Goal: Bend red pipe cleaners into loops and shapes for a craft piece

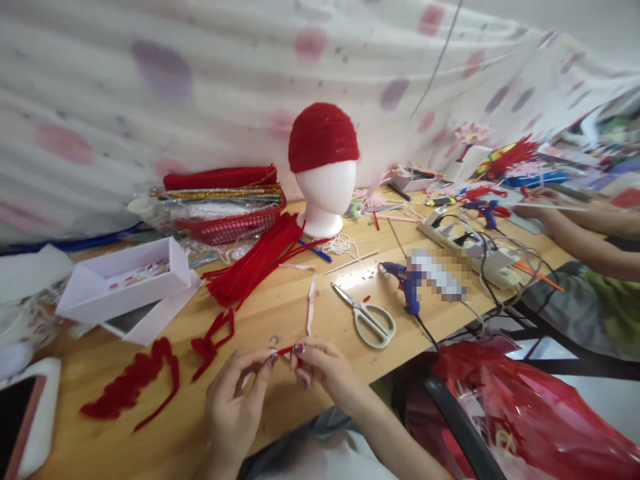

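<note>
Between my two hands, near the table's front edge, a short red fuzzy stem (285,350) is stretched. My left hand (241,383) pinches its left end with thumb and forefinger; my right hand (320,367) pinches its right end, fingers curled. Left of my hands lie a wavy bent red piece (127,383) and a looped red piece (213,340). Behind them is a bundle of red stems (255,263). Scissors (367,317) with pale handles lie right of a pink ribbon (311,300). A white mannequin head (327,193) wears a red fuzzy cap (324,139).
A blue glue gun (407,283) lies near a power strip (470,253) with cables. A red basket (225,227) and white box (125,280) stand at left, a phone (20,420) at the corner. Another person's arms (575,227) rest at right.
</note>
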`<state>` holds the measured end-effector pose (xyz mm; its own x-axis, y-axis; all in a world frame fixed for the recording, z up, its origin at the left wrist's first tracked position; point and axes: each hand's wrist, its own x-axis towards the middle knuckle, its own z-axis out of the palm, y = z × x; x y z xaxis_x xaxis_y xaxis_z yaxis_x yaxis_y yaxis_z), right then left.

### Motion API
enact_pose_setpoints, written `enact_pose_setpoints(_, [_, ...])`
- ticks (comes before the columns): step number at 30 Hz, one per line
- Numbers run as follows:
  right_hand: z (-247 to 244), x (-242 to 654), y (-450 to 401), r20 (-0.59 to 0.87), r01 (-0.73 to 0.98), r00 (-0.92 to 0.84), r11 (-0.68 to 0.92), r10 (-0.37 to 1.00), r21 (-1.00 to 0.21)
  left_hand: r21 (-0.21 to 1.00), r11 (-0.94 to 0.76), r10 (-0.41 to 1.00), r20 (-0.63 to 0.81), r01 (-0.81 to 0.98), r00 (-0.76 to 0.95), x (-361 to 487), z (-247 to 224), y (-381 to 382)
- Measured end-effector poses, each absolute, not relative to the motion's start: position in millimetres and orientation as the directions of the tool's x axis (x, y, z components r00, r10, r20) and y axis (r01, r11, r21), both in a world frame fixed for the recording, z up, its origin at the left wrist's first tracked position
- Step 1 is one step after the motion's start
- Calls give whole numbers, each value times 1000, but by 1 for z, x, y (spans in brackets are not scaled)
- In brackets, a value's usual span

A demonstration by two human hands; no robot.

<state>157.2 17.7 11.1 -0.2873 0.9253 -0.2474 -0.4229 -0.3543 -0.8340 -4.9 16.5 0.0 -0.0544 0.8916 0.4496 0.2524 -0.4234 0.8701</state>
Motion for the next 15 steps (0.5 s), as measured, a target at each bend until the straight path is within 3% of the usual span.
enact_pose_setpoints(5, [13,153,18,-209,-454,-275,-318,939,-832,953,-276,912,301,125,-280,2,15,17])
enact_pose_setpoints(9, [16,150,17,-187,-461,-270,-298,944,-836,975,-216,932,221,49,-288,-1,22,17])
enact_pose_setpoints(12, [15,148,17,-176,-419,-288,-289,941,-861,966,-240,946,256,101,-198,-6,21,15])
enact_pose_setpoints(15, [10,147,18,-181,-383,-292,-288,939,-877,898,-369,907,405,241,-121,-11,15,12])
